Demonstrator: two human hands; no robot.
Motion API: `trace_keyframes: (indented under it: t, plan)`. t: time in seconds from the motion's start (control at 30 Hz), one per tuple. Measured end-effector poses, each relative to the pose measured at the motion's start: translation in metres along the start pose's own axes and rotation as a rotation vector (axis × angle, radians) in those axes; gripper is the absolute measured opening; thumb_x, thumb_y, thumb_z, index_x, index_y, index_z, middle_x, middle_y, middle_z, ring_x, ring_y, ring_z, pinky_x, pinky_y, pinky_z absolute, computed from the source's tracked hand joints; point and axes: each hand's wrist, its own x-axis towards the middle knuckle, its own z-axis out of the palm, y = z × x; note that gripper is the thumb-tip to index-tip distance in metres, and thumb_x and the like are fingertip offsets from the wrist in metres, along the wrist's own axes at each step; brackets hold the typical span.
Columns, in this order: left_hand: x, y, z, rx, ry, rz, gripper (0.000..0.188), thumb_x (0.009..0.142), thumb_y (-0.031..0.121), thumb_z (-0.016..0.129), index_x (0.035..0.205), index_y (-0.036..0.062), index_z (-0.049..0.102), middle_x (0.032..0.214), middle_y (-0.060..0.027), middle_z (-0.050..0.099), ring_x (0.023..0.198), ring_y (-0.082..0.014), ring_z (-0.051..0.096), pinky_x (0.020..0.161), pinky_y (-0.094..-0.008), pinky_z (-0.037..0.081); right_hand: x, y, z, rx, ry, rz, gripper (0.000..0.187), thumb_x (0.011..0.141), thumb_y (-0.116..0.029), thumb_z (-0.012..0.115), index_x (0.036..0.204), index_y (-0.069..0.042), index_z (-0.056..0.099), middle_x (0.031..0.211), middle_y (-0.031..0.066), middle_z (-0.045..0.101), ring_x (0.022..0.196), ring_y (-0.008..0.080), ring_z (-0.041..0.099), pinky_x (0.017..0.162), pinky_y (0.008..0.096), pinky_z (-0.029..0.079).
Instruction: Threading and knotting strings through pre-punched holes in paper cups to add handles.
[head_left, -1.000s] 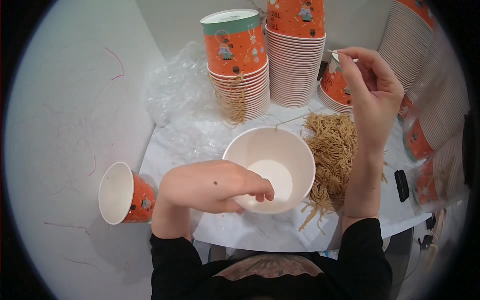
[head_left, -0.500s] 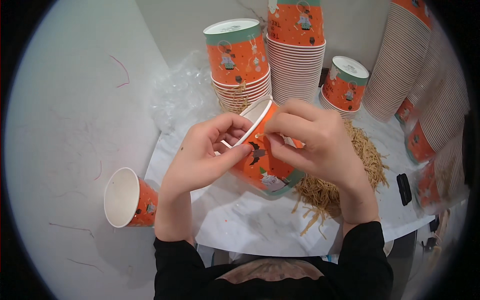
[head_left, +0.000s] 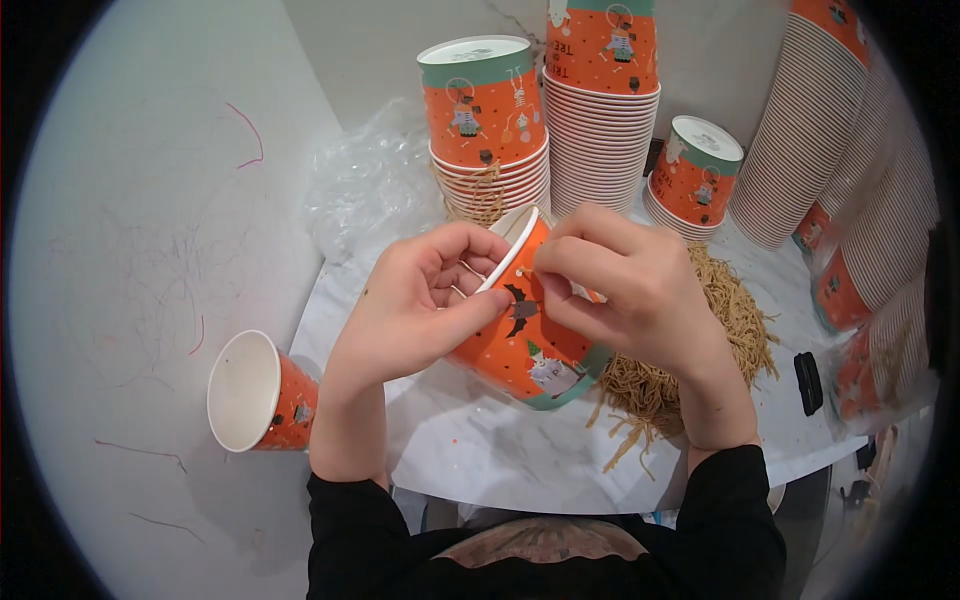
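Note:
A paper bucket [head_left: 497, 352], orange with a green base band and a printed bat, is tilted between my hands above the table. My left hand [head_left: 405, 300] is closed on its white rim, thumb outside on the print and fingers inside. Just below the rim, a short tan cord [head_left: 525, 270] comes out of a small hole. The fingertips of my right hand [head_left: 630, 275] are pinched at that cord, against the bucket's side. Beside my right wrist lies a heap of tan cords [head_left: 735, 310]; the bucket's far side is hidden.
Upside-down bucket stacks [head_left: 483, 120] stand at the back, with taller stacks [head_left: 795, 130] at right. Clear plastic wrap [head_left: 360, 175] is at back left. Another bucket [head_left: 290, 405] lies on its side at left. A black object [head_left: 808, 384] rests near the right edge of the marble-patterned table [head_left: 450, 455].
The bucket has tipped slightly and shifted down in the view. My right hand keeps its pinch by the hole, and my left hand keeps its hold on the rim.

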Motion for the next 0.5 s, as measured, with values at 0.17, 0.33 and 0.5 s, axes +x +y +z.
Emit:
trace_keyframes:
  t: [0.17,0.33,0.5]
  plan:
    - [0.0000,-0.0009,0.0003,0.034,0.011,0.006,0.024,0.086,-0.005,0.065,0.110,-0.0055,0.061,0.098,-0.0012,0.064,0.079,-0.0012,0.058,0.069,-0.0175,0.050,-0.0003,-0.0020,-0.0001,-0.012,-0.011,-0.008,0.017,0.073,-0.002,0.074,0.087,-0.007,0.067,0.083,0.0043,0.062,0.065,0.0198,0.064,0.055,0.0306,0.051]
    - [0.0006,-0.0007,0.0003,0.032,0.024,0.013,0.024,0.086,-0.004,0.065,0.110,-0.0054,0.061,0.097,-0.0014,0.065,0.080,-0.0021,0.060,0.071,-0.0179,0.051,-0.0004,-0.0020,0.0003,0.018,-0.022,0.005,0.016,0.073,-0.002,0.074,0.087,-0.007,0.067,0.083,0.0041,0.062,0.064,0.0196,0.064,0.055,0.0307,0.051]
    - [0.0006,-0.0013,-0.0001,0.047,0.024,0.017,0.025,0.085,-0.004,0.065,0.110,-0.0054,0.061,0.095,-0.0020,0.066,0.082,-0.0031,0.062,0.072,-0.0184,0.052,-0.0013,-0.0002,-0.0004,0.016,-0.056,-0.021,0.022,0.075,-0.009,0.075,0.094,-0.007,0.065,0.085,0.0045,0.060,0.066,0.0237,0.065,0.055,0.0350,0.053]
